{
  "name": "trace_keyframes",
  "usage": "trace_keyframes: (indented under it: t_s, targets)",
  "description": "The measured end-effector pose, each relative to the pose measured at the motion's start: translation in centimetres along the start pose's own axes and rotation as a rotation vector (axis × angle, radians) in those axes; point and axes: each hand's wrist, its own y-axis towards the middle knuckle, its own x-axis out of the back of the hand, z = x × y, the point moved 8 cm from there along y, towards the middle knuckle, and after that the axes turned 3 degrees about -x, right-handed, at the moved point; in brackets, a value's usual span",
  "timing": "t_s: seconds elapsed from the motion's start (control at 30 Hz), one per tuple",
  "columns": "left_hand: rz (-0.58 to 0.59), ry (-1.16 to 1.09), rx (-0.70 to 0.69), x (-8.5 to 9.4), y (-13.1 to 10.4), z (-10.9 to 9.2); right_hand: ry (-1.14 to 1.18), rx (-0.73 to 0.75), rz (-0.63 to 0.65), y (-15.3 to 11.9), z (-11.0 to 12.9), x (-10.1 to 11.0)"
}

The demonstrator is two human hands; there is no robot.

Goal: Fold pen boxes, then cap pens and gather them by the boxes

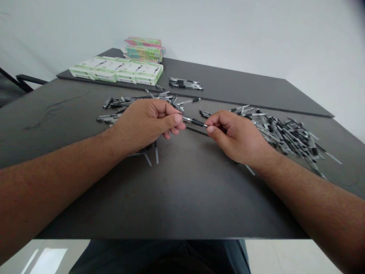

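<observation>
A clear pen with a black grip point(197, 122) is held level between my two hands over the table. My left hand point(154, 118) pinches its barrel between thumb and fingers. At the other end, the thumb and forefinger of my right hand point(235, 133) close on the silver tip. Behind and under my left hand lie loose pen parts point(137, 99), partly hidden by it. Beyond my right hand spreads a larger heap of clear and black pen pieces point(291, 137).
On the raised back board point(242, 89) lies a small bundle of pens point(186, 83). White and green boxes point(116, 68) stand in a row to its left, with a stack of pink and green packs point(144, 49) behind. A black chair arm point(31, 79) shows at far left.
</observation>
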Motion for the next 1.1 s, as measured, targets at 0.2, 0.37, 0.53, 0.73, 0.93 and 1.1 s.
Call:
trace_keyframes:
  t_s: [0.2,0.37,0.53,0.73,0.93,1.1]
  targets:
    - [0.023,-0.043,0.018,-0.2,0.0,0.5,0.0,0.015,0.009,0.0,0.0,0.0]
    - [0.05,-0.055,0.031,-0.4,0.0,0.4,0.012,0.017,0.009,0.0,0.0,0.0]
    - [0.043,-0.053,0.034,-0.4,0.0,0.4,0.003,-0.012,0.019,0.1,0.1,0.0]
    - [0.045,-0.054,0.054,-0.4,0.1,0.5,-0.02,-0.013,0.033,0.0,0.5,0.0]
    - [0.063,-0.126,0.054,-0.8,-0.3,0.4,-0.019,0.017,0.019,-0.1,0.9,0.0]
    - [0.084,-0.088,0.065,-0.9,-0.4,0.1,-0.032,0.027,0.019,-0.1,1.0,0.0]
